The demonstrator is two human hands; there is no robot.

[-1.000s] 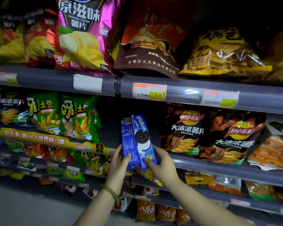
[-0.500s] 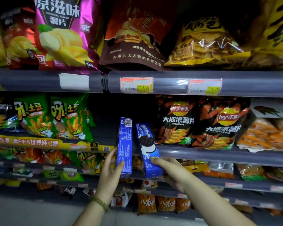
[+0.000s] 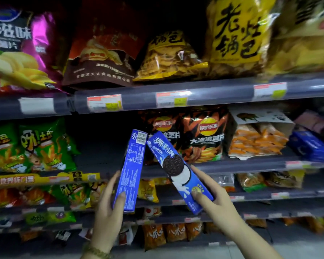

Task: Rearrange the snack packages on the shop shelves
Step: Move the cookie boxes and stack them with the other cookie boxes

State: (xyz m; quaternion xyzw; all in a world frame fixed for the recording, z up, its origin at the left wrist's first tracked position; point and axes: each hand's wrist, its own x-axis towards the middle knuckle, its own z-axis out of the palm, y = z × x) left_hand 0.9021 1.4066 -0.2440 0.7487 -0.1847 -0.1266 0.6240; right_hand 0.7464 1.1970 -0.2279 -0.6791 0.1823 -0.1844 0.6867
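Observation:
I hold two long blue cookie boxes in front of the middle shelf (image 3: pixel 241 165). My left hand (image 3: pixel 108 212) grips the lower end of the left box (image 3: pixel 132 165), which shows its printed back with a barcode and stands almost upright. My right hand (image 3: pixel 215 200) grips the lower end of the right box (image 3: pixel 178 169), which shows a black-and-white sandwich cookie and leans to the left. The tops of the two boxes nearly touch, while their bottoms are apart. Behind them is a dark gap on the shelf.
Green fry-snack bags (image 3: pixel 45 146) stand left of the gap, black-and-orange chip bags (image 3: pixel 204 139) to its right, and more blue boxes (image 3: pixel 310 144) lie at far right. The upper shelf (image 3: pixel 213 94) carries large chip bags. Lower shelves hold small packets.
The two boxes, held together at the shelf edge a second ago, have been pulled apart at the bottom. The view has shifted right and closer.

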